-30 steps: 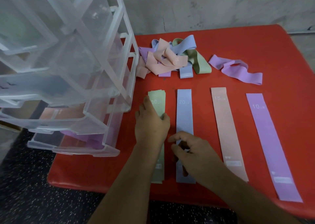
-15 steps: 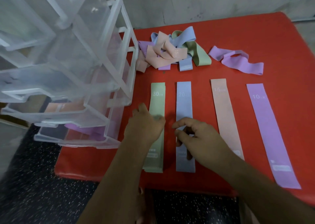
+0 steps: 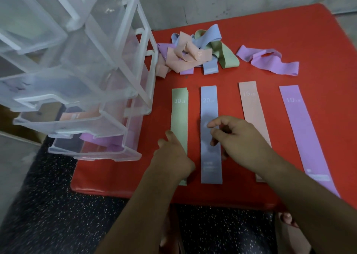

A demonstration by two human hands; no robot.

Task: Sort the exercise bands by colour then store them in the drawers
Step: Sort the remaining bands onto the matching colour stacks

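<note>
Exercise bands (image 3: pixel 297 122) lie flat in four strips on the red tabletop (image 3: pixel 270 31); they look soft, light and floppy, so a pinch at one end should lift one easily. The left hand (image 3: pixel 173 157) rests on the low part of the green band (image 3: pixel 179 122), but I cannot tell if it pinches it. The right hand (image 3: pixel 237 137) hangs just over the blue band (image 3: pixel 209 107), fingers loosely bent, with nothing in it.

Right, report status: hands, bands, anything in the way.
Left hand resting on green band; right hand loosely curled over blue band, holding nothing. Pink band, purple band flat alongside; tangled pile unsorted. Nothing between bands and open drawers.
</note>
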